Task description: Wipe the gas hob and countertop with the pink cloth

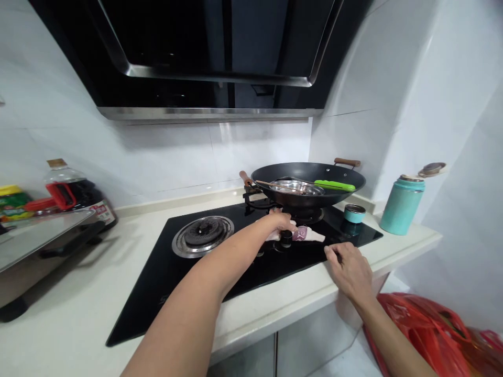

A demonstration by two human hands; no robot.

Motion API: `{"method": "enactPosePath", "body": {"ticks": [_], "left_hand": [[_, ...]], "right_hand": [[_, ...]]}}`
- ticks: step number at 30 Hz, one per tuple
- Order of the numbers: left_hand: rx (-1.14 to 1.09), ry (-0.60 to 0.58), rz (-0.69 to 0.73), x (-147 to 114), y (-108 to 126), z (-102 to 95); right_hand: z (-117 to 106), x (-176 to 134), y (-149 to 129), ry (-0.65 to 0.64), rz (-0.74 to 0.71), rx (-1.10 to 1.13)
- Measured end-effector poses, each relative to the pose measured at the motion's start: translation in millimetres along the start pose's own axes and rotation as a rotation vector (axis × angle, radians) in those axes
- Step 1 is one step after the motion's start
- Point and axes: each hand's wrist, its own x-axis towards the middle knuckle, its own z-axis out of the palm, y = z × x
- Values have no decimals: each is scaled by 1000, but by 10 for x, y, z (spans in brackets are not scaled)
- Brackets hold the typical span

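Note:
My left hand (pixel 282 221) reaches across the black glass gas hob (pixel 236 272), its fingers closed over a white and purple cloth (pixel 308 234). The cloth lies bunched on the glass beside a black control knob (pixel 286 239), and part of it is hidden under the hand. At the front edge of the hob, close to the cloth's right end, my right hand (pixel 351 268) rests with curled fingers and nothing visible in it. Behind the left hand a large black wok (pixel 271 175) sits on the right burner.
Inside the wok are a metal bowl (pixel 291 186) and a green-handled utensil (pixel 334 185). A turquoise flask (pixel 403 207) and its cup (pixel 354 213) stand to the right. Left are a sauce bottle (pixel 78 193) and an appliance (pixel 51 246). The range hood (pixel 208 112) hangs above; red bags (pixel 424 324) lie below.

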Motion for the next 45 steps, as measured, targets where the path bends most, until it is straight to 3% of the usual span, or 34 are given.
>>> {"method": "enactPosePath", "body": {"ticks": [6,14,28,35,39,45], "left_hand": [[76,-46,87,-17,112,-110],[124,53,86,-188,242,28],[82,273,94,6,676,370],[34,340,232,-160,1271,659],[-6,344,238,-217,1420,802],[17,302,213,-377,1245,923]], "right_hand": [[14,-1,13,90,38,22],[66,-17,47,205,-26,44],[116,-13,107,299,-58,100],[159,-2,160,369,-81,111],[163,-8,168,350,-92,97],[108,15,214,152,-123,142]]}}
